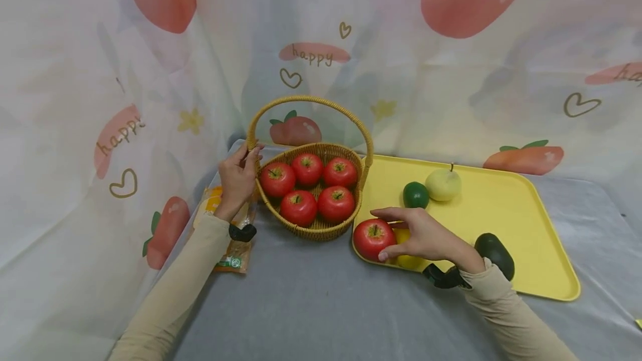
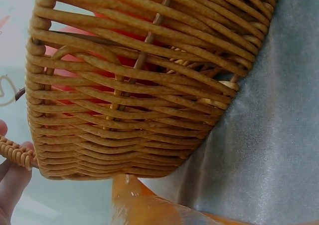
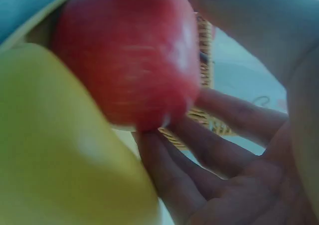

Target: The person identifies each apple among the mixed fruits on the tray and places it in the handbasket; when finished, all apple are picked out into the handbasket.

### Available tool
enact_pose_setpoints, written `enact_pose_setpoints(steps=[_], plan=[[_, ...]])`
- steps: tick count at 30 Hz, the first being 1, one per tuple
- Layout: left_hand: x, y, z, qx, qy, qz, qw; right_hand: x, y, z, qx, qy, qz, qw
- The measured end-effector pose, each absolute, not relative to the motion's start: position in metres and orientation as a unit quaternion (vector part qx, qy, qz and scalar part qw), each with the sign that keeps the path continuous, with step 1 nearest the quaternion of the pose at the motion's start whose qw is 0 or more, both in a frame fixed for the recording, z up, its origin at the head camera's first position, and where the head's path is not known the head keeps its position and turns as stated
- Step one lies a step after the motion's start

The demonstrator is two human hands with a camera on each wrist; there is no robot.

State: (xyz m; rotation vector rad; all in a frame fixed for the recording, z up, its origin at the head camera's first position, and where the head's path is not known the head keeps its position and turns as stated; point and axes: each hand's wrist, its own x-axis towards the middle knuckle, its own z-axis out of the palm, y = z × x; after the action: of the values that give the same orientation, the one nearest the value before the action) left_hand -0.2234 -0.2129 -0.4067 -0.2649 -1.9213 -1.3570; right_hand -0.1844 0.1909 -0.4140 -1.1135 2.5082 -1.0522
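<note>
My left hand [image 1: 238,181] grips the left base of the handle of a wicker basket [image 1: 317,233]. Inside the basket lie several red apples [image 1: 298,208]. In the left wrist view the woven side of the basket [image 2: 134,120] fills most of the picture. Over the tray's near left corner, my right hand [image 1: 426,235] holds another red apple [image 1: 372,241] between thumb and fingers. The right wrist view has its fingers against that apple [image 3: 129,60], with a smooth yellow fruit [image 3: 65,145] close beside it. From the head, the hand partly covers this yellow fruit.
The yellow tray [image 1: 526,222] also bears a pale yellow-green pear [image 1: 443,184], a small green fruit [image 1: 416,195] and a dark green avocado-like fruit [image 1: 494,255] by the right wrist. A plastic packet [image 1: 236,255] lies left of the basket. Printed curtains hang behind the grey-covered table [image 1: 311,305].
</note>
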Motion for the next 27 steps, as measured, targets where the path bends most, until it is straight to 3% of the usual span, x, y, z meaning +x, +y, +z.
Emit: enact_pose_setpoints(steps=[6,18,27], plan=[[-0.222,-0.213,-0.406,-0.101,-0.755,-0.527,0.377,-0.181,0.184,-0.418,-0.381,0.876,-0.289,0.056],[-0.222,-0.212,-0.406,-0.098,-0.752,-0.536,0.370,-0.182,0.178,-0.425,-0.396,0.857,-0.330,-0.009],[-0.222,-0.213,-0.405,-0.093,-0.760,-0.525,0.372,-0.185,0.185,-0.418,-0.359,0.840,-0.406,0.012]])
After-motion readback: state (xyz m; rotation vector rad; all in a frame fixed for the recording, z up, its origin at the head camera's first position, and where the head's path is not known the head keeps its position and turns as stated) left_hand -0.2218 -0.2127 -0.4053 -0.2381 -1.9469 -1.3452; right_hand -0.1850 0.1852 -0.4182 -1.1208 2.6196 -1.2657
